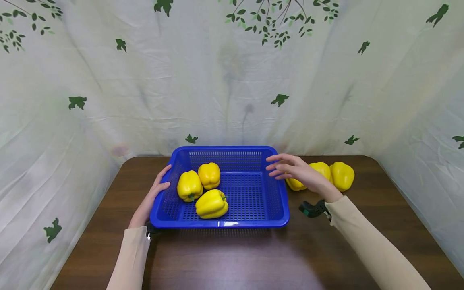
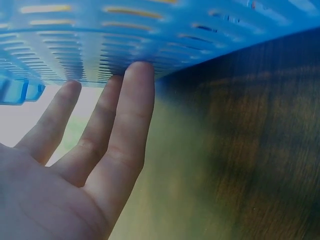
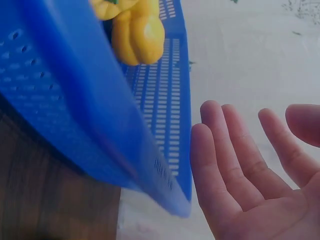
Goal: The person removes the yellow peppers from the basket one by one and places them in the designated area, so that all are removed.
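Note:
A blue plastic basket (image 1: 250, 223) with slotted walls stands on the table, three yellow bell peppers in its left half: one at the left (image 1: 190, 186), one behind it (image 1: 209, 175), one on its side in front (image 1: 212, 204). My left hand (image 1: 154, 193) holds the basket's left side, thumb over the rim; in the left wrist view its straight fingers (image 2: 134, 110) meet the outer wall. Above the right rim hovers my right hand (image 1: 295, 169), fingers loosely extended, holding nothing. More yellow peppers (image 1: 342, 176) lie right of the basket, partly hidden by that hand.
The brown wooden table (image 1: 224, 262) runs back to a pale cloth curtain (image 1: 217, 80) printed with leaves, which also hangs at both sides. A black wrist strap (image 1: 312, 209) sits at the right wrist.

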Tool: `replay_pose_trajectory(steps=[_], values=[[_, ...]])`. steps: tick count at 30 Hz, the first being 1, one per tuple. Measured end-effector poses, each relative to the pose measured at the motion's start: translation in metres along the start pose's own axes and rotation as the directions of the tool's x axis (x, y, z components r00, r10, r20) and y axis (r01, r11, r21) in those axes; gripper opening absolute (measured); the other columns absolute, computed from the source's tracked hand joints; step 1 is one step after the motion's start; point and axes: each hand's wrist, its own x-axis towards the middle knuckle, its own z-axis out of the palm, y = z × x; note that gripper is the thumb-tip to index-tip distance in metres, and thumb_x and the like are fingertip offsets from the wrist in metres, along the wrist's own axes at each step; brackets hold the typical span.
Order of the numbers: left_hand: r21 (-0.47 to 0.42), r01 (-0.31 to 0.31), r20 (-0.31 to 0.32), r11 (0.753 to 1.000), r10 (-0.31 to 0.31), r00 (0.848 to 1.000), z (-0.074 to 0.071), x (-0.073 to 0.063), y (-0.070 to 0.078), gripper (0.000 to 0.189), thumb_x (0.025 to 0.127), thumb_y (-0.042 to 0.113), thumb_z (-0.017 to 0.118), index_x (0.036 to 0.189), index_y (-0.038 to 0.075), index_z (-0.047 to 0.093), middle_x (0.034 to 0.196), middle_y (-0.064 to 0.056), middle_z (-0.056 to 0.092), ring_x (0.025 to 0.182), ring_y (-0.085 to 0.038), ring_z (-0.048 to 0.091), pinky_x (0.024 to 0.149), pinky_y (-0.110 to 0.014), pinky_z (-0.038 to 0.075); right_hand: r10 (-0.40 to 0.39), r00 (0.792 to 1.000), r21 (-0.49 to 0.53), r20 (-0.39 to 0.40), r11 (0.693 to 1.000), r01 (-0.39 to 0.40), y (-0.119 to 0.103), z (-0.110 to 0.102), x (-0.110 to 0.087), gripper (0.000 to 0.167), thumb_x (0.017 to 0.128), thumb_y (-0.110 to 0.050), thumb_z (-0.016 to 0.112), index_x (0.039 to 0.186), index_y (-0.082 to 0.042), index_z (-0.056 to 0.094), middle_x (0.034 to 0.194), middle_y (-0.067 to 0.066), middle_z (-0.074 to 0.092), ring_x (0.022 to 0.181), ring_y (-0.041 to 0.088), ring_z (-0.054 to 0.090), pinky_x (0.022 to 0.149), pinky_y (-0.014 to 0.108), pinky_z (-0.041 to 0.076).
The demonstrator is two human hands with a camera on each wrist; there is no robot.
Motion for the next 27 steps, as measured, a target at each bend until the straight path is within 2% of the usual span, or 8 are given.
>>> replay_pose_trajectory(steps=[2,5,9,12,15,20,27], values=[[0.004,0.026,-0.002,1.000,-0.026,1.000,0.001,0.000,0.001,0.058,0.096,0.002,0.031,0.146,0.032,0.037,0.142,-0.001,0.024,0.117,-0.005,0.039,0.093,-0.017,0.033,-0.001,1.000,-0.009,0.015,1.000,0.001,-0.001,0.003,0.003,0.041,0.101,-0.015,0.046,0.138,0.002,0.044,0.126,0.026,0.054,0.111,0.037,0.057,0.093,0.043,0.046],[0.010,0.101,0.003,0.995,-0.101,0.995,0.001,-0.003,0.005,0.056,0.099,0.007,0.031,0.151,0.027,0.027,0.149,-0.012,0.016,0.123,-0.012,0.034,0.094,-0.019,0.034,-0.010,0.999,-0.001,0.038,1.000,0.010,-0.002,0.008,0.007,0.040,0.101,-0.014,0.046,0.137,0.002,0.044,0.125,0.024,0.055,0.110,0.036,0.057,0.093,0.044,0.045],[0.028,0.251,0.036,0.967,-0.252,0.967,0.000,-0.012,0.012,0.055,0.103,0.022,0.032,0.154,0.033,0.013,0.156,-0.012,0.001,0.127,-0.033,0.028,0.091,-0.033,0.040,-0.011,0.999,0.004,0.052,1.000,0.011,-0.004,0.014,0.011,0.038,0.101,-0.015,0.047,0.136,0.001,0.047,0.122,0.019,0.058,0.108,0.033,0.059,0.093,0.044,0.045],[0.043,0.313,0.057,0.949,-0.315,0.947,-0.002,-0.016,0.015,0.055,0.103,0.030,0.033,0.153,0.038,0.009,0.157,-0.009,-0.003,0.126,-0.044,0.028,0.090,-0.045,0.041,-0.008,0.998,0.005,0.061,1.000,0.008,-0.006,0.018,0.014,0.037,0.101,-0.015,0.047,0.135,-0.001,0.048,0.122,0.017,0.059,0.107,0.032,0.060,0.093,0.043,0.046],[0.045,0.314,0.067,0.948,-0.317,0.946,-0.002,-0.017,0.016,0.056,0.103,0.031,0.034,0.153,0.038,0.009,0.157,-0.009,-0.003,0.125,-0.045,0.029,0.091,-0.048,0.041,-0.011,0.998,0.008,0.067,1.000,0.010,-0.008,0.023,0.017,0.036,0.101,-0.014,0.047,0.134,-0.001,0.050,0.123,0.019,0.058,0.105,0.031,0.061,0.092,0.043,0.046],[0.044,0.310,0.068,0.950,-0.313,0.947,-0.004,-0.016,0.017,0.056,0.104,0.029,0.034,0.153,0.037,0.010,0.156,-0.010,0.000,0.120,-0.042,0.035,0.088,-0.045,0.044,-0.013,0.997,-0.001,0.079,1.000,0.013,-0.007,0.033,0.025,0.035,0.100,-0.015,0.047,0.133,-0.003,0.051,0.122,0.018,0.059,0.104,0.031,0.062,0.091,0.042,0.047],[0.042,0.300,0.079,0.953,-0.302,0.950,-0.004,-0.014,0.018,0.056,0.103,0.026,0.035,0.153,0.035,0.010,0.155,-0.011,0.002,0.121,-0.041,0.033,0.088,-0.043,0.045,-0.002,0.994,0.003,0.110,1.000,0.002,-0.004,0.047,0.037,0.033,0.100,-0.016,0.048,0.131,-0.005,0.053,0.119,0.014,0.062,0.106,0.034,0.060,0.090,0.042,0.048]])
